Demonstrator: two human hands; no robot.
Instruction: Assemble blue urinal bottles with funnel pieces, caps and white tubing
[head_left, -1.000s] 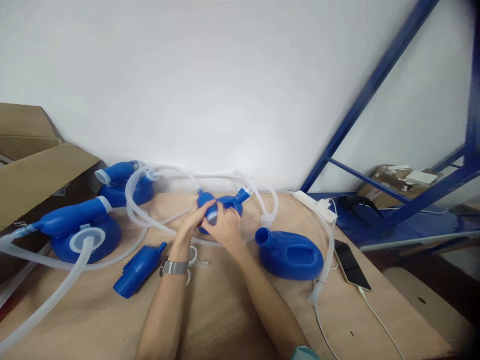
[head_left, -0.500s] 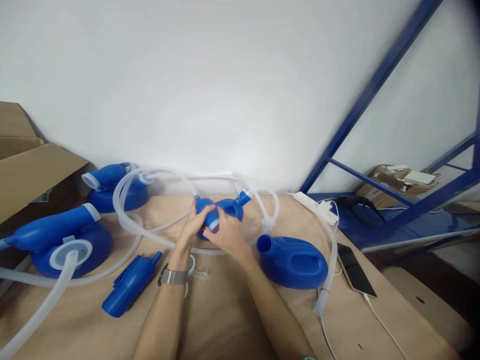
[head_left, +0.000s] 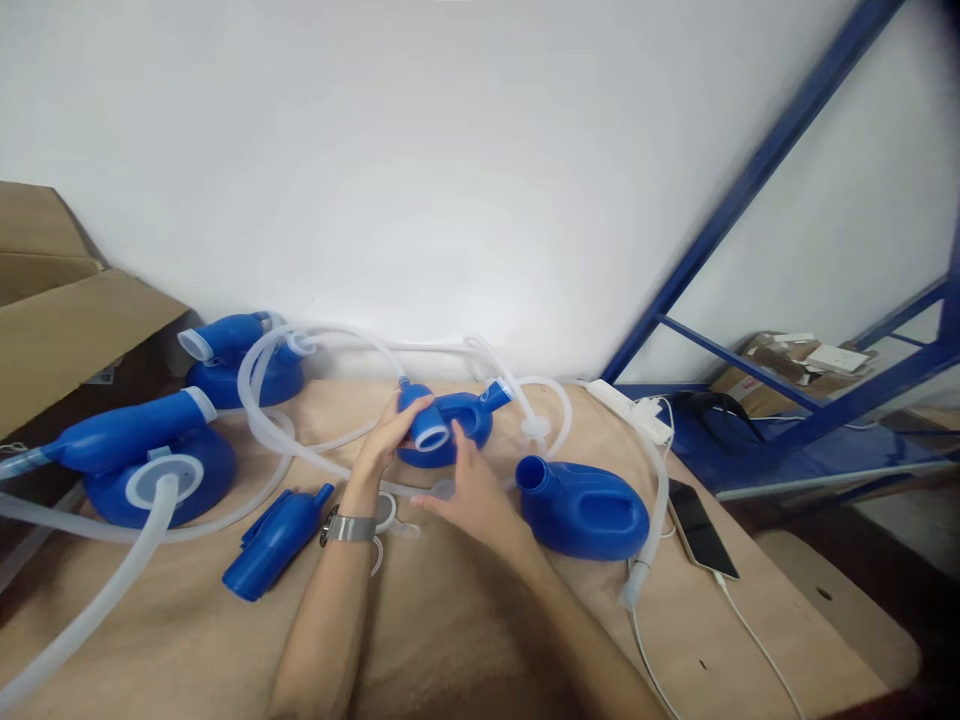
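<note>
My left hand [head_left: 387, 434] is wrapped round a blue funnel piece [head_left: 420, 412] whose white-rimmed mouth faces me; a clear tube joins its narrow end. Just right of it, my right hand [head_left: 472, 495] is open, thumb and fingers apart, holding nothing. Behind both hands lies a blue bottle [head_left: 474, 422] with a white-ringed neck. A second blue bottle [head_left: 589, 512], its neck uncapped, rests to the right of my right hand. Left of my left wrist is a loose blue funnel piece [head_left: 274, 545]. White rings [head_left: 385, 512] lie beside that wrist.
Two blue bottles with funnels and tubes, a front one [head_left: 217, 475] and a back one [head_left: 262, 385], stand at the left by a cardboard box [head_left: 97, 325]. A phone [head_left: 703, 530], a power strip [head_left: 619, 402] and a blue metal frame [head_left: 750, 190] are at the right.
My right hand has come off the blue funnel piece and opened, moving down and towards me. The funnel's white-rimmed mouth now shows. The view has shifted slightly.
</note>
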